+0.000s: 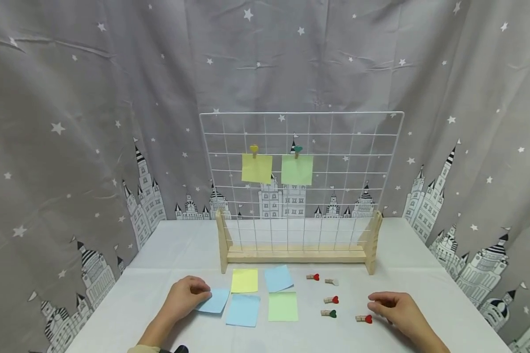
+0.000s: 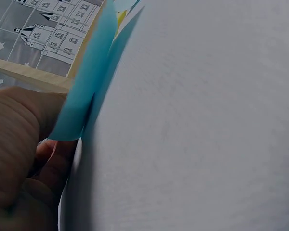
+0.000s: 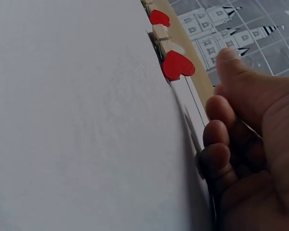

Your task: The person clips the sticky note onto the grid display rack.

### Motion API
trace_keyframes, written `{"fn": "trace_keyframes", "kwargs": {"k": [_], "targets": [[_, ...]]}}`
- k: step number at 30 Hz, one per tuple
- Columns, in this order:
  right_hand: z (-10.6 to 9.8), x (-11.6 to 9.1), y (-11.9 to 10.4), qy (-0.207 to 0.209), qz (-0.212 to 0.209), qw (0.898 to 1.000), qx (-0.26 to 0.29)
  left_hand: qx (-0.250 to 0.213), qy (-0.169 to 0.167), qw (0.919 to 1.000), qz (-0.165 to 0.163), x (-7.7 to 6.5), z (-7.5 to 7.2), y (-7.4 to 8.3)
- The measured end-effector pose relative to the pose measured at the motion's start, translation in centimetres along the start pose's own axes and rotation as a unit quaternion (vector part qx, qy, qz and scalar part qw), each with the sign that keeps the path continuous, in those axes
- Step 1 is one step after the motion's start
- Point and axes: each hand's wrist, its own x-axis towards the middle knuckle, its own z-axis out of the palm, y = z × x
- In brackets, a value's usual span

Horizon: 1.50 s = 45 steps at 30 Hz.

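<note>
My left hand (image 1: 183, 298) pinches the edge of a blue sticky note (image 1: 215, 302) between thumb and fingers. In the left wrist view that note (image 2: 89, 86) bends up from the white tabletop, its edge at the thumb. On the right, my right hand (image 1: 399, 314) hovers low over the table with loosely curled fingers and holds nothing. Just left of its fingertips lies a small wooden clothespin with a red heart (image 1: 364, 319). The right wrist view shows a red heart clothespin (image 3: 178, 65) beyond the fingertips, apart from them.
Other sticky notes lie mid-table: yellow (image 1: 245, 281), blue (image 1: 243, 310), blue (image 1: 278, 278) and green (image 1: 283, 306). Several heart clothespins, including a green one (image 1: 329, 313), lie right of them. Behind stands a wire grid (image 1: 331, 172) on a wooden base (image 1: 296, 256), with clipped yellow (image 1: 256, 169) and green (image 1: 297, 170) notes.
</note>
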Motion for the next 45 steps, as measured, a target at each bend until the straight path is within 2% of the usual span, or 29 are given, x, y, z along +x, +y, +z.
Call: {"fn": "trace_keyframes", "kwargs": {"k": [7,15,19,27,37,45], "targets": [[-0.65,0.15,0.16,-0.062,-0.084,0.992,-0.069,0.0,0.001,1.0,0.002,0.0,-0.02,-0.04],[-0.88,0.18,-0.06,-0.091,-0.111,0.986,-0.089,0.011,0.008,0.9997,0.019,0.44,-0.07,0.12],[-0.82,0.22,-0.03,-0.098,-0.13,0.982,-0.096,0.012,0.008,0.9998,0.016,0.52,-0.02,0.08],[-0.33,-0.11,0.34,-0.109,-0.122,0.984,-0.078,0.007,0.015,0.9998,-0.007,0.14,0.1,-0.05],[-0.19,-0.44,0.28,-0.127,-0.119,0.984,-0.018,-0.026,0.011,0.9995,-0.01,0.28,0.16,-0.68],[-0.24,-0.34,-0.17,-0.095,-0.085,0.992,0.003,-0.049,-0.001,0.9987,-0.009,0.36,-0.17,-0.17]]}}
